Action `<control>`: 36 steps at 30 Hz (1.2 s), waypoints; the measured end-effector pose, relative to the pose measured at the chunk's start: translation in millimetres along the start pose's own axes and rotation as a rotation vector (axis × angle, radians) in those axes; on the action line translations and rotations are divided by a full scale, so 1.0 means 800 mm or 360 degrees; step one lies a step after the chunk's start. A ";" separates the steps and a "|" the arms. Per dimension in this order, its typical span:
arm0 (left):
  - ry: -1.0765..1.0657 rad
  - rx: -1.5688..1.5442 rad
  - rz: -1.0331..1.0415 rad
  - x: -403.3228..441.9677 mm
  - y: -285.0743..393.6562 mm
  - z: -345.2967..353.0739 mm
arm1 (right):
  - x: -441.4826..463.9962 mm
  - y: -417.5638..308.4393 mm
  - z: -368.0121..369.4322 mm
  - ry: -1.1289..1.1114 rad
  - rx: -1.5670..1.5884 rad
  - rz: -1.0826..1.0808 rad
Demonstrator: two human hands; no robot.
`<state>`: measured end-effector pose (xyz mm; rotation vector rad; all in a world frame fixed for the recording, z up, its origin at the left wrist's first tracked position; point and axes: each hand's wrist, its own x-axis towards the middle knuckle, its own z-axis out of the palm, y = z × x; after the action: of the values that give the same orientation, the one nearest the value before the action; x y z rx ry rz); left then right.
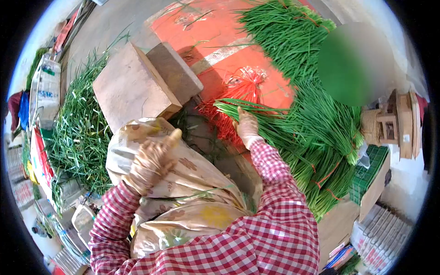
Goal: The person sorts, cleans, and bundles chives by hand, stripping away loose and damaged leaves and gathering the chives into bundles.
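Observation:
My right hand (247, 124), in a pale thin glove, is closed around a small bunch of garlic chives (224, 106) whose stem ends point left above the red mat. Over my lap is my left hand (153, 160), gloved too, with one digit stretched out toward the wooden box and nothing visible in it. A patterned cloth apron (192, 172) covers my lap beneath it. Just past my right hand, a tuft of red ties (247, 85) lies on the red mat (215, 41). More red ties hang below it at the mat's edge.
Large piles of chives (316, 119), some bound with red ties, lie on the right. A wooden box (130, 87) stands ahead of my lap. Loose green trimmings (82, 133) are heaped at the left. A green crate (369, 172) and wooden stools (398, 123) are at far right.

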<state>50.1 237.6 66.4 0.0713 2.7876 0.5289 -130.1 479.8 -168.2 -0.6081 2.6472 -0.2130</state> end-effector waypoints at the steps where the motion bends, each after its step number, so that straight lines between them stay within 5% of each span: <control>1: -0.0104 0.0106 -0.0029 0.001 0.005 0.003 | 0.015 -0.015 0.007 0.0045 -0.0075 -0.0040; 9: -0.0146 0.0234 -0.0072 0.009 0.001 0.012 | 0.090 -0.037 0.104 0.0115 -0.0406 0.0313; 12: -0.0114 0.0200 -0.0050 0.015 0.001 0.013 | 0.073 -0.021 0.118 0.0254 -0.0459 0.0158; 14: -0.0048 0.0221 -0.0016 0.015 0.000 0.015 | 0.061 -0.007 0.124 0.0033 -0.0501 0.0153; 16: 0.0029 0.0252 0.0025 0.013 -0.001 0.014 | 0.051 0.008 0.142 0.0059 -0.0533 -0.0230; 17: 0.0016 0.0245 0.0035 0.013 -0.001 0.013 | 0.038 -0.011 0.084 -0.0315 -0.0229 -0.0055; 18: 0.0006 0.0239 0.0044 0.013 -0.001 0.013 | 0.034 -0.006 0.074 -0.0306 -0.0242 -0.0061; 20: 0.0067 0.0189 0.0051 0.014 -0.001 0.013 | 0.018 0.012 0.057 0.0010 0.0620 -0.0178; 22: 0.0127 0.0146 0.0064 0.017 -0.001 0.015 | -0.009 -0.012 -0.034 -0.0124 0.0832 -0.0021; 26: 0.0294 -0.0604 -0.0073 0.034 0.007 0.049 | -0.042 -0.021 -0.131 -0.0848 0.1971 -0.0245; 28: 0.0144 -0.2290 -0.0606 0.050 0.038 0.060 | -0.063 -0.037 -0.175 -0.1048 0.2160 -0.0446; 30: 0.0198 -0.2455 -0.0424 0.057 0.055 0.087 | -0.079 -0.055 -0.177 -0.1138 0.2331 -0.0497; 31: 0.0296 -0.2341 -0.0360 0.063 0.063 0.088 | -0.095 -0.079 -0.180 -0.1088 0.2571 -0.0234; 32: 0.0454 -0.2163 -0.0406 0.064 0.073 0.073 | -0.103 -0.101 -0.175 -0.0911 0.2405 -0.0234; 34: 0.0582 -0.2700 -0.0559 0.061 0.088 0.053 | -0.121 -0.138 -0.150 -0.0218 0.1388 -0.0595; 36: 0.1021 -0.2823 -0.0912 0.054 0.081 0.071 | -0.145 -0.175 -0.104 -0.0035 0.0920 -0.0465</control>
<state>25.6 322.5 27.3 -1.3082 1.5124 2.7192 -17.0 411.3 -18.5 -0.7745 2.2938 -1.0035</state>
